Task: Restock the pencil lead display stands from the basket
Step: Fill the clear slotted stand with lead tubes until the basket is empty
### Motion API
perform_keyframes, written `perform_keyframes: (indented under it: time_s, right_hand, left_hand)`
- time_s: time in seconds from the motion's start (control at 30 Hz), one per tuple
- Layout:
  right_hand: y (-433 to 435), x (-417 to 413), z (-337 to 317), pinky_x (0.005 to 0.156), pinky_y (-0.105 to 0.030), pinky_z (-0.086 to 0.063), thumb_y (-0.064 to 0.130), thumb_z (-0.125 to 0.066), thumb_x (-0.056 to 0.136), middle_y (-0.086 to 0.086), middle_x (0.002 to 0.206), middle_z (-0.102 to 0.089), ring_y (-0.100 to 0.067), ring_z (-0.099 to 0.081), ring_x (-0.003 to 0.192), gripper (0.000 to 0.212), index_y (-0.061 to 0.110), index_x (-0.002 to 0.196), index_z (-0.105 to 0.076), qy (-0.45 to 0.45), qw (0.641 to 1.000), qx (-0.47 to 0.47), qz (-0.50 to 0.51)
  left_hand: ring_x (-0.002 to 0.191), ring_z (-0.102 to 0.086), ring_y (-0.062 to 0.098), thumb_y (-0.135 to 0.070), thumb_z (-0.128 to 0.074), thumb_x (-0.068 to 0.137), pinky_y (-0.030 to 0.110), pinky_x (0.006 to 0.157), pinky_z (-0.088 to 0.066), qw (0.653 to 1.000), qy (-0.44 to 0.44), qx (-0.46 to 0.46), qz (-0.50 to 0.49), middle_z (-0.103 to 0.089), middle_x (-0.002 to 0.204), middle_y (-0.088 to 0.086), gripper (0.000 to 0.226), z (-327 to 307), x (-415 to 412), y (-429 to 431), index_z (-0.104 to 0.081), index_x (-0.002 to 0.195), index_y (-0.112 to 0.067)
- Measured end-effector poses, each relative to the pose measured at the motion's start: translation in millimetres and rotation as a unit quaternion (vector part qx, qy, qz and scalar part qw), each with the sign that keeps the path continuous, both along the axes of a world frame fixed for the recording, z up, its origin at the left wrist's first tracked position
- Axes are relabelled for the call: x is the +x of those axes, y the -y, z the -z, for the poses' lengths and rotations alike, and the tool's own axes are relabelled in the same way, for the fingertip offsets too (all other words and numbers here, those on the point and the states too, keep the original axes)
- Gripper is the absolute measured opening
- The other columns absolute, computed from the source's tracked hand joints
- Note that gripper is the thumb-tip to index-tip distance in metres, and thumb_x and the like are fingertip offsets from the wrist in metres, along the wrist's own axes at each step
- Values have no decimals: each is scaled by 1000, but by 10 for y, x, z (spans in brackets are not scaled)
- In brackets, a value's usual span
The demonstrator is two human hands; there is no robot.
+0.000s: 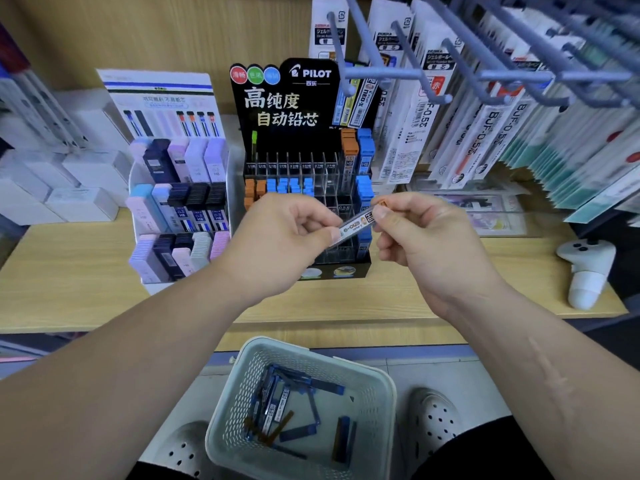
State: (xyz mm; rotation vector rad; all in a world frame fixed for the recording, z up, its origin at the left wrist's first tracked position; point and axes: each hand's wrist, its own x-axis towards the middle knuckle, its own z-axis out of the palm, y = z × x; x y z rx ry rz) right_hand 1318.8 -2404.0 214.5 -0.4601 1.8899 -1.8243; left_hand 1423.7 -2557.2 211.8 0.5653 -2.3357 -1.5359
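Observation:
Both hands hold one slim pencil lead case (356, 226) marked HB, with an orange cap, in front of the black Pilot display stand (304, 168). My left hand (287, 237) pinches its lower end, and my right hand (419, 233) pinches the capped upper end. The stand's clear slots hold orange and blue cases; many slots in its middle look bare. A white stand (180, 209) of pastel and dark lead cases sits to its left. On the floor below, a pale mesh basket (377, 379) holds several blue and orange cases.
The wooden shelf (69, 271) carries white boxes (83, 199) at the left and a white controller (585, 271) at the right. Metal hooks (519, 77) with hanging refill packs jut out at the upper right. My shoes flank the basket.

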Motion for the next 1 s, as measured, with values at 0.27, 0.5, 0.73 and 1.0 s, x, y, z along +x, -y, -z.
perform_keyframes:
  time_s: [0.27, 0.5, 0.73, 1.0]
  right_hand:
    - [55, -136, -113, 69, -29, -60, 0, -71, 91, 2, 77, -71, -17, -72, 71, 21, 21, 93, -70, -152, 987, 6, 52]
    - [430, -467, -243, 75, -14, -51, 10, -72, 91, 18, 80, -63, 5, -57, 69, 15, 24, 97, -72, -383, 911, 154, 22]
    - [599, -534, -175, 90, -38, -55, 16, -70, 93, 9, 88, -62, -14, -61, 86, 18, 19, 110, -76, -477, 843, 248, -27]
    - [562, -650, -204, 88, -29, -54, 18, -74, 91, 10, 86, -65, -9, -62, 82, 17, 21, 107, -78, -479, 836, 262, -57]
  left_hand:
    - [109, -56, 21, -55, -67, 81, 40, 97, -46, 937, 21, -340, -73, -62, 117, -3, 53, 51, 113, 297, -67, 121, -21]
    - [141, -35, 32, -84, -46, 71, 56, 114, -28, 864, 145, -482, -24, -38, 155, 8, 99, 134, 218, 378, -42, 149, -22]
    - [153, -12, 23, -76, -52, 80, 59, 121, -8, 849, 180, -496, -2, -18, 165, 1, 92, 187, 210, 463, -26, 155, -28]
    - [151, -20, 26, -70, -58, 81, 61, 118, -14, 858, 129, -497, 3, -24, 164, 3, 87, 189, 173, 462, -28, 154, -35]
